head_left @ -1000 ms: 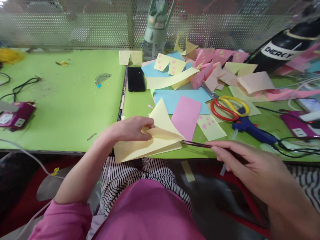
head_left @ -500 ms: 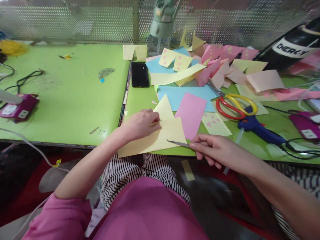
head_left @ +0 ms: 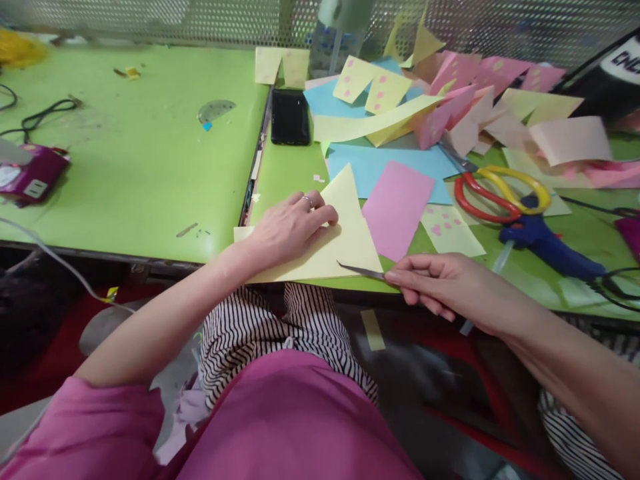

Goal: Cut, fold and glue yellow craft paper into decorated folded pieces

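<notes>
Your left hand point(head_left: 290, 230), nearer, lies on the yellow paper point(head_left: 350, 237); whether its fingers pinch, I can't tell. Your right hand's point(head_left: 425, 283) fingers are clamped on the tweezers point(head_left: 365, 271), tip pointing left over the paper. The paper's long side follows the table's point(head_left: 295, 170) front edge; 1 pink card point(head_left: 397, 210) borders its right.
</notes>
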The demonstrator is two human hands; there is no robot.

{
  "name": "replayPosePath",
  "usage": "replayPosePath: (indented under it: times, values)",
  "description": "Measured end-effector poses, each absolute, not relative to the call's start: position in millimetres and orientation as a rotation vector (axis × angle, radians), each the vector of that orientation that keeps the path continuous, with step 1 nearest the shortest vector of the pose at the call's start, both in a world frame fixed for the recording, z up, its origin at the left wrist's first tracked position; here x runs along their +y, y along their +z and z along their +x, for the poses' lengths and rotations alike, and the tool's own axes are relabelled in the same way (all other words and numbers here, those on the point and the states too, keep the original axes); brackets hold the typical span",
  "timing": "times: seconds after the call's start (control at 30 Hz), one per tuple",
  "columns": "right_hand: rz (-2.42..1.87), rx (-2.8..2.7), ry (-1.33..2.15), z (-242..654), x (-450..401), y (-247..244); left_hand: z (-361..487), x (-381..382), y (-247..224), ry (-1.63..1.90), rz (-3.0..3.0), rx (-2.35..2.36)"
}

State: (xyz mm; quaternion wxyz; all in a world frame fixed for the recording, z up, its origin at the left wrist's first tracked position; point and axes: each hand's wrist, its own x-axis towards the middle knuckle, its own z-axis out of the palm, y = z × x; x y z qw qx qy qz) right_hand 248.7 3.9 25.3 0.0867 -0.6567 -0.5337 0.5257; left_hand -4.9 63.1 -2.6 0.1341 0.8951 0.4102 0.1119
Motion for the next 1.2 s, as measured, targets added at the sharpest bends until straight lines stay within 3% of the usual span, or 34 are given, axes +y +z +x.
replayPosePath:
  times: [1.2]
  values:
    - [-1.817, -1.63, 1.691, 221.2, 9.0, 25.0, -18.9, 55.7, 1.1, 0.289, 2.744, 1.058]
